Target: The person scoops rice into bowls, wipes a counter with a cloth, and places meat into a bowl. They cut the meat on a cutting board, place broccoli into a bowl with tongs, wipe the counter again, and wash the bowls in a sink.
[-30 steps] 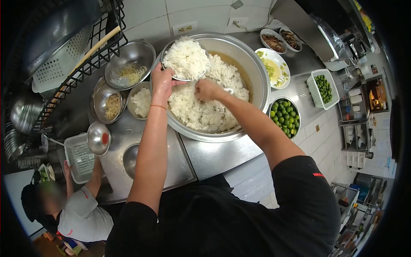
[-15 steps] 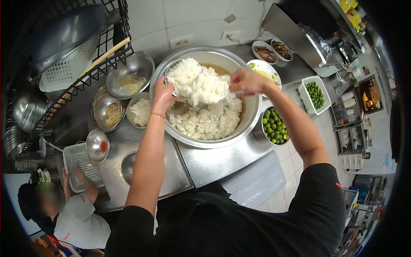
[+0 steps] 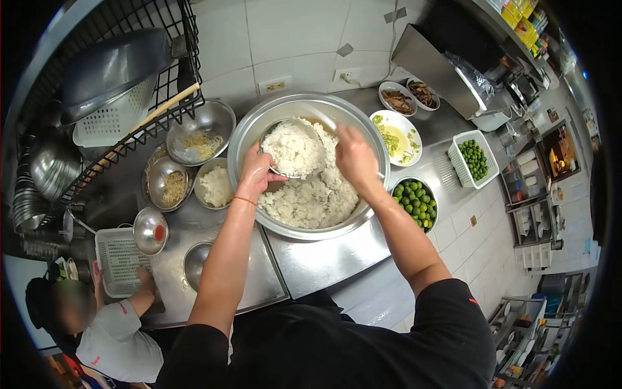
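My left hand [image 3: 257, 170] grips the rim of a metal bowl [image 3: 277, 174] heaped with white rice [image 3: 295, 148]. The bowl is held over a large metal basin [image 3: 259, 217], above its left part. More clumped white rice [image 3: 311, 201] fills the front of that basin, and some brownish liquid shows at the back. My right hand [image 3: 355, 159] is closed around a pale long-handled utensil [image 3: 324, 118], smeared by motion, over the right side of the basin. Its kind cannot be made out.
Metal bowls with noodle-like shreds [image 3: 173, 187] and rice [image 3: 215, 183] stand left. Right are a plate of green slices [image 3: 392, 139], a pot of limes [image 3: 414, 202] and a basket of small green fruit [image 3: 476, 161]. At lower left, a person [image 3: 120, 330] handles a white basket [image 3: 120, 259].
The rice-filled bowl has tipped back more upright and its rice is settled. My right hand has drawn back from the rice toward me, with the pale utensil now showing.
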